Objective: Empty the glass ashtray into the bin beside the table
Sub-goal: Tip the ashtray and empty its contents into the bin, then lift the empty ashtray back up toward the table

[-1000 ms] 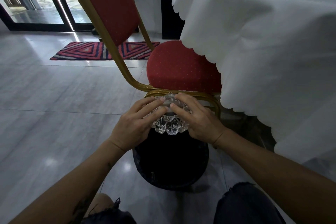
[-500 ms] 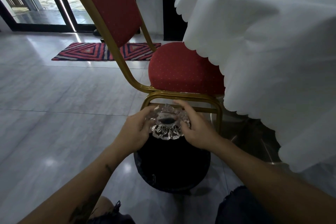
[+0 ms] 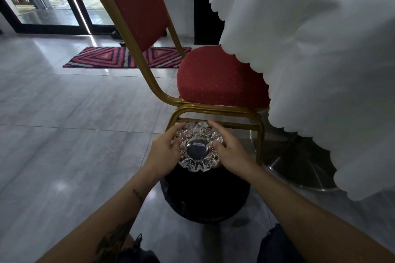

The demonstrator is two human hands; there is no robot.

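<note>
On the grey tiled floor, just in front of the person's knees, the black bin [image 3: 205,196] stands before the red chair [image 3: 220,79] and left of the clothed table [image 3: 310,53]. Above its far rim the left hand [image 3: 163,156] and right hand [image 3: 229,152] clasp the ashtray [image 3: 197,149] from both sides, fingers curled round its edge. A second ago it was tipped mouth-down; now its bowl faces the camera, so the emptying is probably done. The cut glass has a scalloped rim and the bowl looks clear.
</note>
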